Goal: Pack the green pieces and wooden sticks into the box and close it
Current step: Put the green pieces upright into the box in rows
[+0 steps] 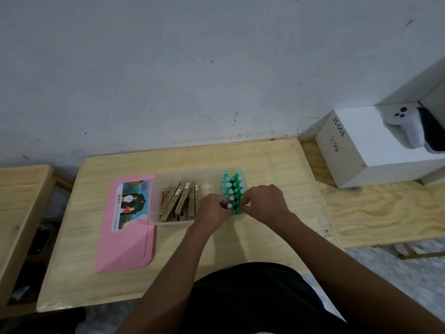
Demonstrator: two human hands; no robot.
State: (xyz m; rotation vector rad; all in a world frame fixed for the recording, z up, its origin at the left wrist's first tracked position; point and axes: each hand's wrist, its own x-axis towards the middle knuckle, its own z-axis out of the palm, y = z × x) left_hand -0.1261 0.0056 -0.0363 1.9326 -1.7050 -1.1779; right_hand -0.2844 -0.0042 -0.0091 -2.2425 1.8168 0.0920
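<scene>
A clear plastic box (156, 201) sits on the wooden table. Its left half holds several wooden sticks (180, 201) lying side by side. Its right half holds several green pieces (233, 186) standing upright in two rows, with white labelled tops. My left hand (212, 210) pinches the nearest green piece in the left row. My right hand (262, 203) pinches the nearest piece in the right row. The pink lid (127, 239) lies flat on the table, left of the box, with a printed sticker on it.
A white cardboard box (361, 145) marked JS006 stands at the right on a lower plywood surface, with a white controller (409, 126) on top. A second wooden table (21, 189) is at the far left. The wall runs right behind the table.
</scene>
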